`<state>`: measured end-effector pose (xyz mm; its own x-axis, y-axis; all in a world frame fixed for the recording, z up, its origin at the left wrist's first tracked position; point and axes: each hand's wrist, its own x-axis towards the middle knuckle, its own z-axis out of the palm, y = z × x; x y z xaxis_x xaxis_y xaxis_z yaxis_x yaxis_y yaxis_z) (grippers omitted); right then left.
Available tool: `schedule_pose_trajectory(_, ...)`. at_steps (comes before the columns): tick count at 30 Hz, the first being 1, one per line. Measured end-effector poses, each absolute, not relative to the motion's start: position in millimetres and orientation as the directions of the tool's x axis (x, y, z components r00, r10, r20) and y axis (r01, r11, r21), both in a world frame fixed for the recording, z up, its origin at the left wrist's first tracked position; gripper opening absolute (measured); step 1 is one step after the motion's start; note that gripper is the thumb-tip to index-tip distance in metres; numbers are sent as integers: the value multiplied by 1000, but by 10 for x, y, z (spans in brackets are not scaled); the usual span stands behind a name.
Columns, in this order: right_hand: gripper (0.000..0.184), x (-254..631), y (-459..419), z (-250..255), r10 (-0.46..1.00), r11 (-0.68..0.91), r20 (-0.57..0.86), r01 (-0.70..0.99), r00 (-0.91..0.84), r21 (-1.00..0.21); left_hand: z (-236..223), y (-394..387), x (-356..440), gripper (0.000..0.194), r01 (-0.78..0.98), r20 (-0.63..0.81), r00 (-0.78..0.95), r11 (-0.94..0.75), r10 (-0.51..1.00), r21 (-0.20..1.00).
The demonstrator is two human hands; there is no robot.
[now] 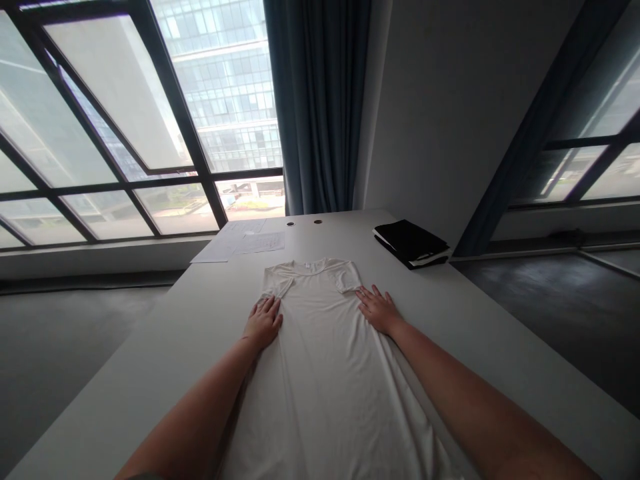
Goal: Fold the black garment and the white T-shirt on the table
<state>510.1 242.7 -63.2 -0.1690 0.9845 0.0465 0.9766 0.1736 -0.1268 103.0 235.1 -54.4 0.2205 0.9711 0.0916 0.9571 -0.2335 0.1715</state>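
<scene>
A white T-shirt (325,360) lies spread flat on a long white table (165,347), its collar pointing away from me and both short sleeves folded in. My left hand (263,321) rests flat on the shirt's left edge just below the left sleeve, fingers stretched out. My right hand (378,309) lies flat on the right edge below the right sleeve, fingers spread. Neither hand holds anything.
Several sheets of paper (239,244) lie at the table's far left end. A black folder or notebook stack (411,243) sits at the far right corner. Two round cable holes (318,221) are near the far edge. Windows and a blue curtain (320,107) stand behind.
</scene>
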Motion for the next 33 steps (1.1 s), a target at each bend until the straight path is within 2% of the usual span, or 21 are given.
schedule_pose_trajectory(5,58,5088,2690,-627,990,140,46,980,-134,-145,-510,2566,1039,57,954,107,207,-225,972,199)
schedule_pose_trajectory(9,55,5088,2767,-575,986,126,129,978,-105,-164,-458,2610,1046,50,951,175,187,-223,967,216)
schedule_pose_trajectory(12,50,5137,2691,-555,968,168,216,969,-128,-179,-418,2582,989,42,937,216,192,-244,957,250)
schedule_pose_trajectory(15,47,5216,2556,-588,944,241,278,944,-175,-224,-398,2566,883,46,925,229,186,-249,955,286)
schedule_pose_trajectory(20,51,5260,2389,-655,957,259,190,938,-218,-230,-478,2514,770,44,939,220,136,-197,966,283)
schedule_pose_trajectory(23,51,5237,2347,-648,967,237,152,946,-207,-220,-579,2364,733,54,961,138,157,-183,978,206)
schedule_pose_trajectory(27,52,5199,2244,-608,967,242,129,948,-219,-207,-637,2041,590,54,968,57,200,-206,978,142)
schedule_pose_trajectory(33,50,5084,1786,-507,938,343,122,916,-324,-206,-550,1420,431,52,923,164,350,-369,922,106)
